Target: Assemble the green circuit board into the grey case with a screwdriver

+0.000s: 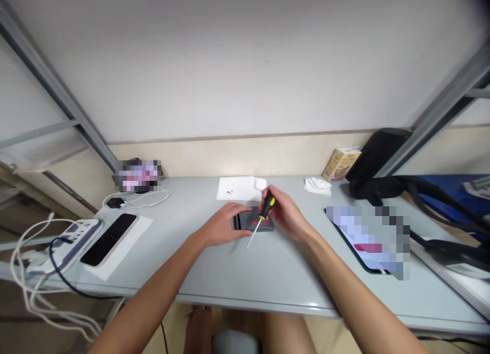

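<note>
A small dark grey rectangular box lies flat on the pale grey-blue desk, roughly midway between its left and right edges and set in from the front edge. The left hand spans the box's left end, thumb on the side facing the front edge and fingers on the side facing the back edge, pinching it between them; this grip seems meant to keep the box from sliding while leaving its right part open to reach.

The right hand closes around a screwdriver with a black-and-yellow handle and slim metal shaft. The handle tilts up over the box and the shaft slants down towards the front edge, its tip beyond the box's near side rather than on its top. Whether that tip touches the desk, or the right fingertips touch the box, I cannot tell. Held this way, the screwdriver is probably ready to hand but not engaged.

Near the back edge, beyond the box, lies a flat white sheet of paper bearing a few tiny dark pieces, too small to identify. The white ground likely keeps them visible and together, clear of both forearms. A small white rounded case sits at the sheet's right end, perhaps weighing it down.
</note>
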`<state>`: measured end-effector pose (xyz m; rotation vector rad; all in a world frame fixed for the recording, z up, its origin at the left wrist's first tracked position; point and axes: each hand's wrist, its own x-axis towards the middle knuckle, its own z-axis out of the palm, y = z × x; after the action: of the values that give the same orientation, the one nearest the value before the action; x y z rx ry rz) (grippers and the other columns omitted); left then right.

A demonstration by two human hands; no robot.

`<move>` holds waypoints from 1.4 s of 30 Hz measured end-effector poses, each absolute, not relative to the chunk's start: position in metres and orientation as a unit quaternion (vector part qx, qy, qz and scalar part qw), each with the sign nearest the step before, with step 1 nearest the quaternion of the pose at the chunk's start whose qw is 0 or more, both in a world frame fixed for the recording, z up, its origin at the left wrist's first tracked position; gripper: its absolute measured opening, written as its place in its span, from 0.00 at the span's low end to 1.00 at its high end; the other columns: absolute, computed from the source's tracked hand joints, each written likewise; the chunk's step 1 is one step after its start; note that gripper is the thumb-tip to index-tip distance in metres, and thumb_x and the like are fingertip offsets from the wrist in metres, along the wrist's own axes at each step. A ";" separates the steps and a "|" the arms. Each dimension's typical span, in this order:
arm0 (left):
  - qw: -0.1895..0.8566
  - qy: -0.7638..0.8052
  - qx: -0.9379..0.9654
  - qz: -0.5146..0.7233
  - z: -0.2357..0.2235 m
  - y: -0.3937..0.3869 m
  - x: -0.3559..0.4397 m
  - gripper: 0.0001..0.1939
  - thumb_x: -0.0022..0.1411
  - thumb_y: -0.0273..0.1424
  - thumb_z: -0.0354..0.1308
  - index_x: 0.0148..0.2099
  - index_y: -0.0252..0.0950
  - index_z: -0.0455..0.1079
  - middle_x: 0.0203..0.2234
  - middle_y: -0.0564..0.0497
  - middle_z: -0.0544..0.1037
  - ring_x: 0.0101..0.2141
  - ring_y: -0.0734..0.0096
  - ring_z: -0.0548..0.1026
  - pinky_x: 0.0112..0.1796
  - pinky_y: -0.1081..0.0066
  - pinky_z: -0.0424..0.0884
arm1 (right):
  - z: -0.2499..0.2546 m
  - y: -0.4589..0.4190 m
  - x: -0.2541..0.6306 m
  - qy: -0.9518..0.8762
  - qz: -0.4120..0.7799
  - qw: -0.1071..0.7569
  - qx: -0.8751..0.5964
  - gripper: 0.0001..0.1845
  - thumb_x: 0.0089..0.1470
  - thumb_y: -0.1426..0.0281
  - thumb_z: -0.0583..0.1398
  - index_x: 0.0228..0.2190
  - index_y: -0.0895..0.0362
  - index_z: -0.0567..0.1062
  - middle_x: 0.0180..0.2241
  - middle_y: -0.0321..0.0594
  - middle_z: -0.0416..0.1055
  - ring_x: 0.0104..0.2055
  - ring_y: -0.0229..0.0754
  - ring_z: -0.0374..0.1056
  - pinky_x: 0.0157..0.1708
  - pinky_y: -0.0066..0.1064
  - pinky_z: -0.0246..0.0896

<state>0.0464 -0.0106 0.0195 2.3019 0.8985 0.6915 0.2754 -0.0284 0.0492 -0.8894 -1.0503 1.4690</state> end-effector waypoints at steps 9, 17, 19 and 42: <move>0.273 0.356 0.860 0.243 0.015 -0.003 0.045 0.38 0.57 0.41 0.75 0.67 0.51 0.68 0.61 0.46 0.74 0.61 0.48 0.70 0.62 0.48 0.66 | 0.028 -0.012 0.281 -0.499 0.561 0.467 -0.467 0.29 0.57 0.39 0.59 0.34 0.54 0.71 0.16 0.33 0.69 0.16 0.36 0.63 0.16 0.25 0.59; 0.233 0.348 0.879 0.229 0.028 -0.005 0.038 0.25 0.65 0.34 0.66 0.63 0.46 0.70 0.56 0.46 0.77 0.58 0.52 0.72 0.61 0.50 0.68 | 0.033 -0.008 0.301 -0.486 0.473 0.468 -0.566 0.25 0.61 0.45 0.57 0.29 0.54 0.69 0.10 0.30 0.61 0.10 0.33 0.53 0.10 0.22 0.45; 0.221 0.346 0.883 0.225 0.030 -0.003 0.034 0.25 0.65 0.32 0.65 0.63 0.45 0.70 0.55 0.45 0.77 0.57 0.51 0.73 0.61 0.49 0.69 | 0.035 -0.007 0.306 -0.471 0.445 0.470 -0.599 0.23 0.61 0.47 0.57 0.28 0.53 0.69 0.09 0.29 0.58 0.10 0.34 0.53 0.10 0.22 0.47; 0.125 0.416 0.869 0.237 0.023 0.003 0.033 0.08 0.65 0.29 0.58 0.46 0.41 0.74 0.43 0.46 0.79 0.46 0.55 0.75 0.50 0.54 0.71 | 0.038 -0.029 0.287 -0.614 0.235 0.540 -0.526 0.21 0.67 0.48 0.54 0.40 0.51 0.74 0.22 0.32 0.63 0.24 0.40 0.61 0.27 0.30 0.57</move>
<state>0.0330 0.0027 0.0227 2.5322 1.2104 0.6892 0.2873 -0.0288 0.0379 -1.2499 -1.4585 0.5580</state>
